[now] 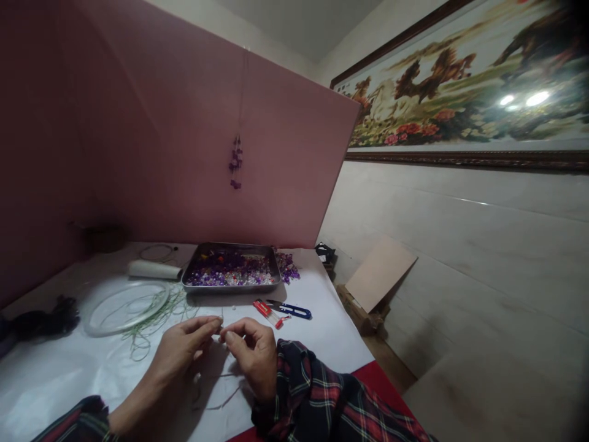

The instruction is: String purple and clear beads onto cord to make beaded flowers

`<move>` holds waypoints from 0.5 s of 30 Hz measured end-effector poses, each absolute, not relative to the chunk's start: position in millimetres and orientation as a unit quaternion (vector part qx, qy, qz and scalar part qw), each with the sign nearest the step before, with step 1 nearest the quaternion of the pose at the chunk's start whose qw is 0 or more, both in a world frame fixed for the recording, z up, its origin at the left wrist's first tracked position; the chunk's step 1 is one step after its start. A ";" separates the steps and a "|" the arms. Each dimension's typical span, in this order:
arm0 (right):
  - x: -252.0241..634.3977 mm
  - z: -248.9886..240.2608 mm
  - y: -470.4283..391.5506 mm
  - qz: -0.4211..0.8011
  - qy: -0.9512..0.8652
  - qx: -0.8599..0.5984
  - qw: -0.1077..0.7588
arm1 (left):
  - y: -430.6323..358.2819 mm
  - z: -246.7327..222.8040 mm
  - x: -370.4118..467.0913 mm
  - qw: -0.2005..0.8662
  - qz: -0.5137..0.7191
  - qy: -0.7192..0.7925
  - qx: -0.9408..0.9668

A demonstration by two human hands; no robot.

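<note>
Two bare hands meet above the white-covered table, their fingertips nearly touching. The left hand (181,350) pinches a thin thread (222,314) between thumb and forefinger, its grip closed, and a short end stands up from the fingertips. The right hand (255,356) has its thumb and forefinger closed just beside the left fingertips, on what looks like the same thread; the piece between them is too small to make out clearly. Both wrists come out of dark plaid sleeves (317,393). Pale strands (225,402) lie on the table (331,344) below the hands.

Beyond the hands sits a metal tray (232,289) filled with purple, clear and reddish beads (230,270), with a purple heap (289,269) against its right end. One small white bead (234,307) lies in front of the tray. To the right, a red-and-white packet (265,309) lies beside blue-handled snips (294,311). Left of the tray are a white cone (154,270), a tangle of green cord (147,324), a pale ring (159,310) partly over that cord, and a dark bundle (46,319). Purple beads on a string (236,162) hang before the pink panel (285,159).
</note>
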State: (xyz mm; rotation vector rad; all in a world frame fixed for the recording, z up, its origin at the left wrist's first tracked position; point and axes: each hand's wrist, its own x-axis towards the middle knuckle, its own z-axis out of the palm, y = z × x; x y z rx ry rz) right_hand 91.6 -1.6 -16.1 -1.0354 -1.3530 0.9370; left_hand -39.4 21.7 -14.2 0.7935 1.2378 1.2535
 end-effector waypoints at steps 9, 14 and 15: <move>90.4 -16.3 -4.3 0.388 -0.583 -0.438 0.563 | 19.0 -12.3 -36.5 0.582 0.538 0.519 0.320; 88.1 -11.6 -10.8 0.347 -0.606 -0.426 0.575 | 20.0 -10.3 -36.7 0.583 0.549 0.512 0.310; 87.5 -12.1 -11.0 0.349 -0.602 -0.431 0.575 | 20.2 -10.2 -36.7 0.583 0.550 0.512 0.309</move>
